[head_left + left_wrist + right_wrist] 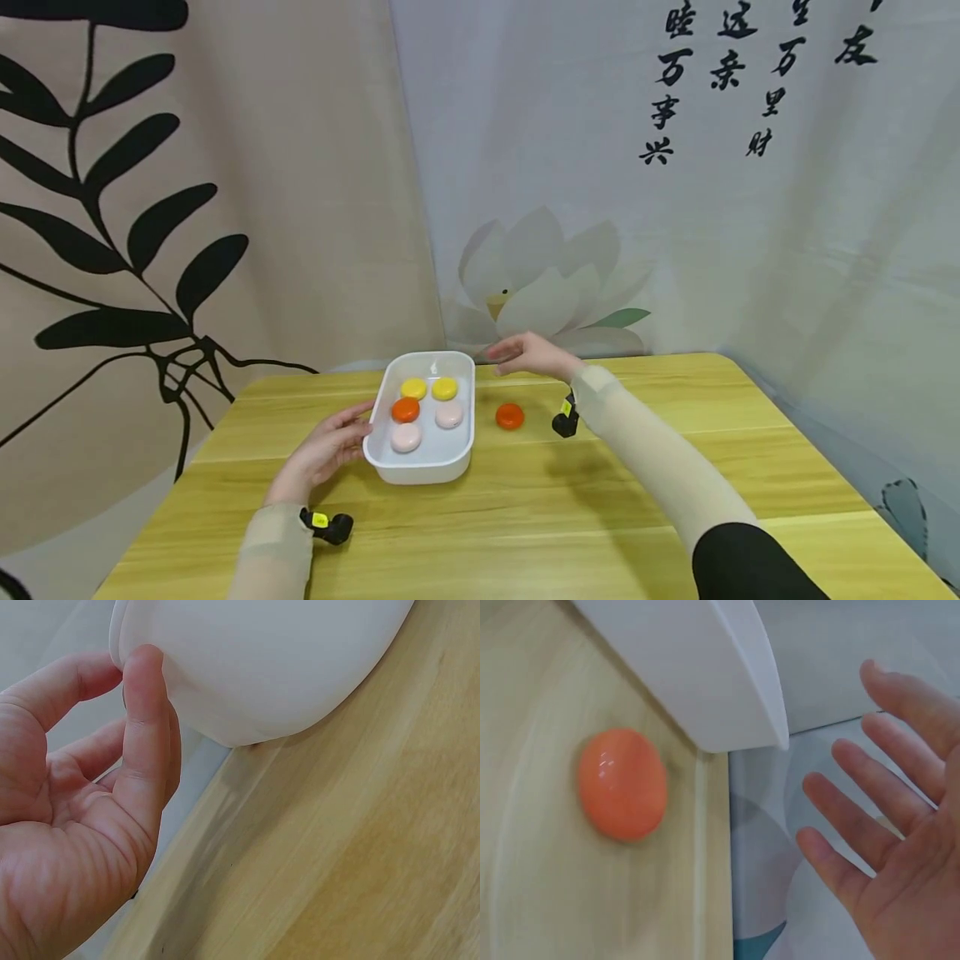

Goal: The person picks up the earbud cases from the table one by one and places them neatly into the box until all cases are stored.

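Note:
A white plastic tray (423, 472) stands on the table with yellow discs (444, 388), pale pink discs (406, 437) and one orange disc (406, 410) inside. At its left side my left hand (327, 450) holds the rim with thumb and fingertips; the left wrist view has this hand (90, 787) against the tray's outer wall (255, 667). My right hand (536, 355) hovers by the tray's far right corner, fingers extended and nothing in them. Another orange disc (510, 417), glossy and rounded, lies on the table right of the tray, apart from the right hand (900, 817).
The wooden table (675, 433) ends close behind the tray. Behind it hangs a fabric backdrop (525, 167) with a printed plant, a flower and dark characters. Both wrists wear small black cameras (566, 417).

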